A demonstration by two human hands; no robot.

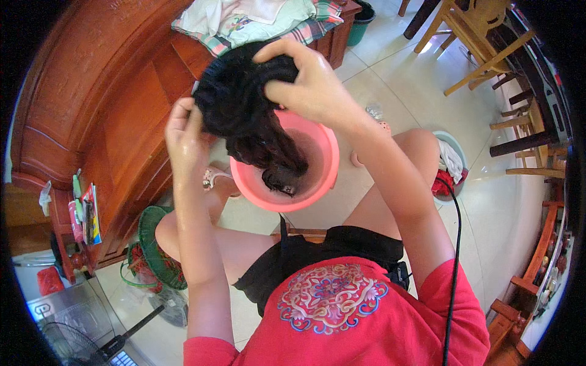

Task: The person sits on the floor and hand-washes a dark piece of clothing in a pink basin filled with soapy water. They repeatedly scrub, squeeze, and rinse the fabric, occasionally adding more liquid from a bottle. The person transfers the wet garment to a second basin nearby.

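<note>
Both my hands hold up a bunched black cloth garment (238, 87), which looks wet. My right hand (306, 82) grips its upper right part between thumb and fingers. At its left edge, the fingers of my left hand (185, 132) are bent against the fabric. The lower part of the garment hangs down into a pink plastic basin (330, 169) standing on the floor between my legs. Cloudy water shows inside the basin. Part of the garment's lower end lies at the water, with a small light patch on it.
A carved wooden bench (132, 119) runs along the left, with folded cloths (270, 23) on it. Right of my leg stands a pale basin (458, 137) with white and red clothes. Green baskets (151, 238) stand at the left, wooden chairs (476, 36) at the upper right.
</note>
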